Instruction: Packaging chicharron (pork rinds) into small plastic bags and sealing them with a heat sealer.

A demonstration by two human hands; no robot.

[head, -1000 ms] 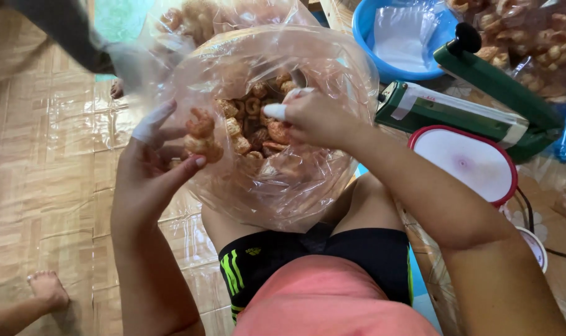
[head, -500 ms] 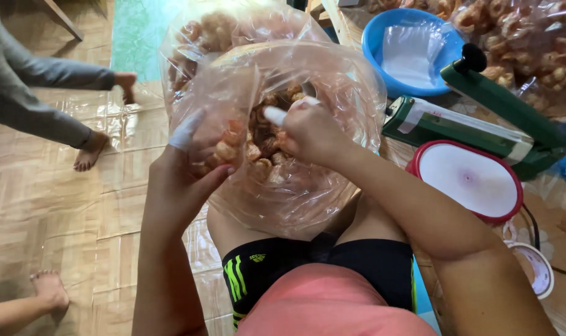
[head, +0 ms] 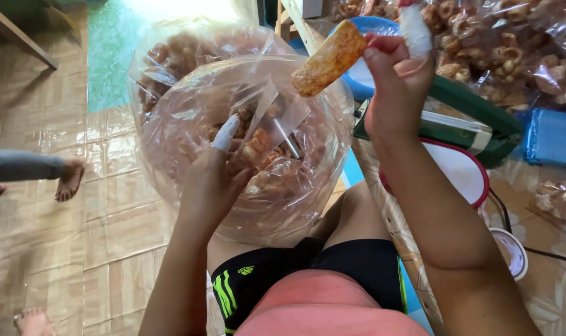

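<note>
Two hands: both yours, seen from the head camera, the only view.
Right hand: your right hand (head: 400, 81) has come up out of the big clear bag (head: 245, 143) and now holds one long fried snack (head: 329, 58) pinched between thumb and fingers, raised above the bag's mouth; half a second ago it was down inside among the pieces.
Left hand: your left hand (head: 216, 180) stays at the near rim of the bag, fingers curled on the plastic and on a few snack pieces, its taped finger pointing up.
Bag: it rests against your lap on the floor (head: 78, 205), mouth open, partly filled with fried rings.
Meaning: one piece has been singled out and lifted clear, which looks like sorting or picking over the contents.
Around you: a second bag of snacks (head: 177, 50) behind the first, a green heat sealer (head: 463, 118), a blue basin (head: 373, 28) and a red-rimmed white lid (head: 466, 171) to your right.
Others: another person's foot (head: 68, 180) has moved in at the left edge.
</note>
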